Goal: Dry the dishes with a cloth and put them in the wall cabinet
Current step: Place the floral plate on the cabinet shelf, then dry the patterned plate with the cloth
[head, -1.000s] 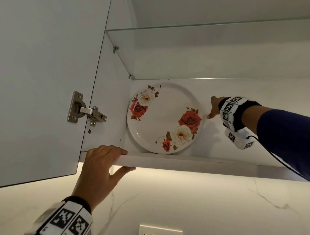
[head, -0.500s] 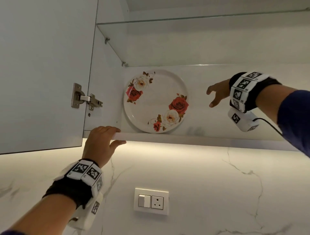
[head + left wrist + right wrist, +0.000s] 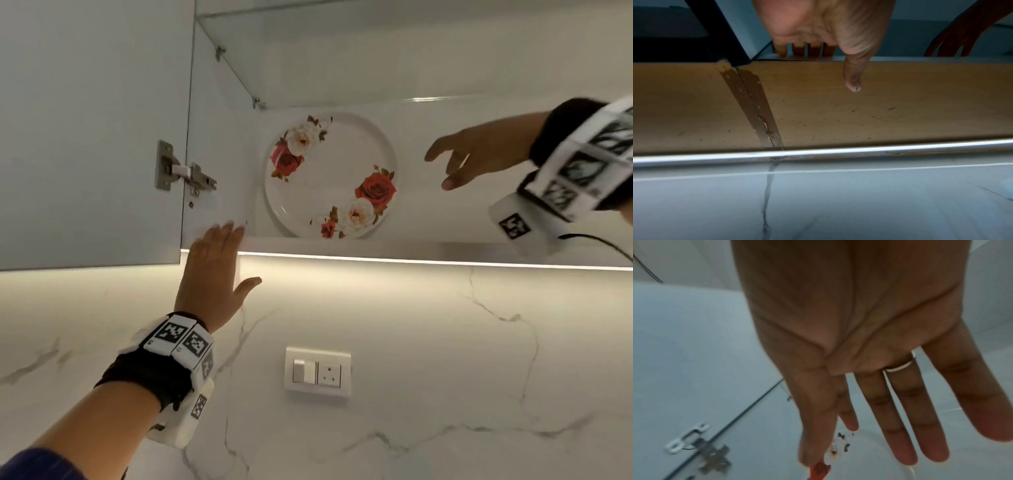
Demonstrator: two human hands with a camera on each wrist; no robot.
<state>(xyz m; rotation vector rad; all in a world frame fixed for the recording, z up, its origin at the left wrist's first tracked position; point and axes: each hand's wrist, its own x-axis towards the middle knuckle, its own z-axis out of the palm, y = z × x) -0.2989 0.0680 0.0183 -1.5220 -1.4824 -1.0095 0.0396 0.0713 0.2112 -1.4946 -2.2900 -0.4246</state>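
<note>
A white plate with red and cream roses [image 3: 330, 174] stands on edge in the wall cabinet, leaning against its back wall on the bottom shelf [image 3: 428, 247]. My right hand [image 3: 455, 161] hovers to the plate's right, fingers spread and straight, holding nothing and clear of the plate. In the right wrist view the open palm and fingers [image 3: 875, 410] fill the frame, with the plate's rose print [image 3: 836, 449] beyond them. My left hand [image 3: 215, 263] is raised flat in front of the shelf's left front edge, fingers straight. In the left wrist view its thumb [image 3: 853, 76] points away from the cabinet's brown underside [image 3: 900, 104].
The cabinet door [image 3: 92, 130] stands open at the left on a metal hinge [image 3: 185, 173]. A glass shelf [image 3: 394, 51] spans the cabinet above the plate. Below is a lit marble wall with a switch and socket plate [image 3: 317, 371].
My right hand has drawn back from the plate's rim to the right and opened wide. My left hand has let go of the shelf edge and straightened. The view has tilted downward.
</note>
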